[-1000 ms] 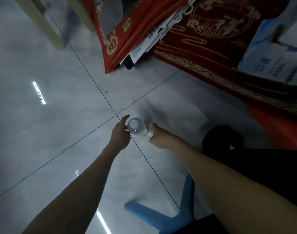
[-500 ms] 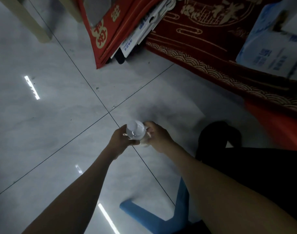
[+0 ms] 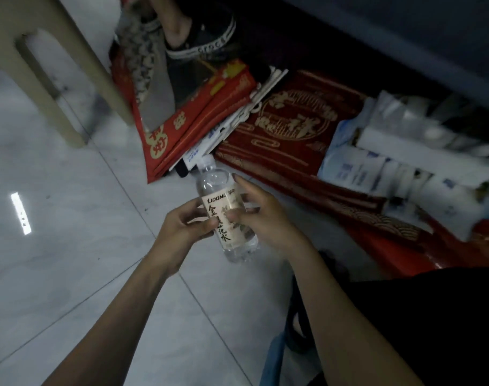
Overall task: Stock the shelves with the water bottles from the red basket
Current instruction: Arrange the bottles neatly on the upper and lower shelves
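A clear water bottle (image 3: 227, 215) with a white cap and a beige label with dark lettering is held in the air over the tiled floor, cap pointing away from me. My left hand (image 3: 182, 232) grips its left side with curled fingers. My right hand (image 3: 261, 215) holds its right side, thumb on the label and forefinger stretched toward the neck. The red basket and the shelves are out of sight.
Red packages with gold print (image 3: 193, 118) and a red mat (image 3: 290, 135) lie on the floor ahead. White and blue packs (image 3: 399, 165) are stacked at right. A beige stool leg (image 3: 42, 79) stands at upper left. Someone's sandalled foot (image 3: 198, 34) rests at top.
The bottle has been lifted and turned so its label faces me instead of its cap. Both hands now hold it, and my view has tilted up toward the goods.
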### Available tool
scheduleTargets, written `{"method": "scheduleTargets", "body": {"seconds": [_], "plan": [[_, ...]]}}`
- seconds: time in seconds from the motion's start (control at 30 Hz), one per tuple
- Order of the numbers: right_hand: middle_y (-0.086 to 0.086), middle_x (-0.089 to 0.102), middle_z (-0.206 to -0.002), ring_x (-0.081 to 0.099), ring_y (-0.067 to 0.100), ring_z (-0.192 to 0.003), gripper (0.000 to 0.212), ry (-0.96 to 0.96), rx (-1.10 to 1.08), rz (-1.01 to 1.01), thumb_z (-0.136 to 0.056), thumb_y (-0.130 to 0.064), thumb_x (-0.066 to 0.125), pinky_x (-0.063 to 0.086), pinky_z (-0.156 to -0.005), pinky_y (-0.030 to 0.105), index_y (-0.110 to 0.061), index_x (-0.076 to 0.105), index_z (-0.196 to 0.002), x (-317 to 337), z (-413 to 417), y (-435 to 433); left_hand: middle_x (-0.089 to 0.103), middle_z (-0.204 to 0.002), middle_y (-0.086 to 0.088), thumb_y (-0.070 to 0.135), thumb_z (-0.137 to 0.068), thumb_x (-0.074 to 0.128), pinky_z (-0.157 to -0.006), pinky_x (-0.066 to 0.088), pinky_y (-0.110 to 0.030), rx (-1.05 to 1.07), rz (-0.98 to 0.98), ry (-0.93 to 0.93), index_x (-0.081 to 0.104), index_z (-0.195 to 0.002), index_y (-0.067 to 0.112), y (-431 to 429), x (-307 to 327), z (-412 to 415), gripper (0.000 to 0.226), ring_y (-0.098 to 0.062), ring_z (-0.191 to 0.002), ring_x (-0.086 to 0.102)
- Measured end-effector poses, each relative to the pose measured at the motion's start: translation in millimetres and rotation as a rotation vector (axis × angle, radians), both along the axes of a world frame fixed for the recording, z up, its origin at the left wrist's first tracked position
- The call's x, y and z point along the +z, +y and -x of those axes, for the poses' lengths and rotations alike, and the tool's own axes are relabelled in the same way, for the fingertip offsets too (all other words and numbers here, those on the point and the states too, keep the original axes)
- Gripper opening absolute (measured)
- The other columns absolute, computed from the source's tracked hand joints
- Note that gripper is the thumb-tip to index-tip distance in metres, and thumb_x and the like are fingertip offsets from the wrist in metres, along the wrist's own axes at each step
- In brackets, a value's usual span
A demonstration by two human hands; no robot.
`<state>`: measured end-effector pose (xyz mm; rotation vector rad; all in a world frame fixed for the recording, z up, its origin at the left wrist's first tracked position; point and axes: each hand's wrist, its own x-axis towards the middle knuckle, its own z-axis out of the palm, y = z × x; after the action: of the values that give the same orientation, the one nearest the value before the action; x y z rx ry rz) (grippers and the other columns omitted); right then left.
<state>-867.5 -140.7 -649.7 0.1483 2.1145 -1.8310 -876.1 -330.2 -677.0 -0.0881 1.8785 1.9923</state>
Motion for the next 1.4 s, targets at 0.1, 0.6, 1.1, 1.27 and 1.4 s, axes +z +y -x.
{"method": "scheduleTargets", "body": {"seconds": [0.1, 0.6, 1.1, 1.27, 1.4], "plan": [[-0.006, 0.068, -0.12, 0.067, 0.0, -0.105, 0.073, 0.164, -0.076, 0.039, -0.086, -0.011, 0.074, 0.057, -0.083, 0.022, -0.041, 0.044, -0.145, 62.9, -4.4, 29.9, 0.067, -0.11, -0.013, 0.018, -0.07, 0.08, -0.079, 0.057, -0.038, -0.054, -0.08, 0.127, 0.066, -0.121, 0.022, 34.1, 62.6, 11.0, 0.053, -0.029, -0.1, 0.069], [0.003, 0.07, -0.113, 0.072, 0.013, -0.096, 0.069, 0.767, -0.515, -0.261, -0.088, -0.012, 0.072, 0.06, -0.082, 0.037, -0.037, 0.042, -0.145, 327.0, -121.3, 228.4, 0.069, -0.112, -0.013, 0.008, -0.078, 0.071, -0.076, 0.057, -0.038, -0.552, -0.342, 0.623, 0.066, -0.119, 0.018, 266.5, 344.6, -23.8, 0.043, -0.029, -0.098, 0.07], [-0.018, 0.061, -0.119, 0.066, 0.0, -0.102, 0.07, 1.023, -0.881, -0.582, -0.093, -0.02, 0.065, 0.056, -0.081, 0.017, -0.047, 0.031, -0.148, 462.2, -233.9, 353.3, 0.072, -0.113, -0.001, 0.002, -0.088, 0.062, -0.085, 0.057, -0.039, -0.851, -0.439, 0.864, 0.059, -0.129, 0.023, 445.6, 500.3, -91.6, 0.046, -0.019, -0.102, 0.07], [-0.014, 0.061, -0.123, 0.065, 0.006, -0.107, 0.07, 1.081, -0.928, -0.625, -0.094, -0.014, 0.064, 0.059, -0.083, 0.023, -0.046, 0.032, -0.147, 479.6, -236.6, 382.7, 0.073, -0.109, 0.005, 0.0, -0.09, 0.061, -0.082, 0.059, -0.036, -0.821, -0.436, 0.97, 0.058, -0.13, 0.024, 480.9, 521.3, -101.3, 0.047, -0.015, -0.093, 0.073], [-0.02, 0.061, -0.121, 0.063, 0.001, -0.107, 0.07, 1.103, -0.969, -0.659, -0.095, -0.009, 0.061, 0.058, -0.082, 0.022, -0.046, 0.033, -0.147, 488.2, -232.8, 403.9, 0.072, -0.11, 0.009, 0.001, -0.091, 0.06, -0.084, 0.059, -0.037, -0.799, -0.426, 1.029, 0.057, -0.131, 0.026, 506.7, 533.4, -102.6, 0.047, -0.012, -0.093, 0.072]]}}
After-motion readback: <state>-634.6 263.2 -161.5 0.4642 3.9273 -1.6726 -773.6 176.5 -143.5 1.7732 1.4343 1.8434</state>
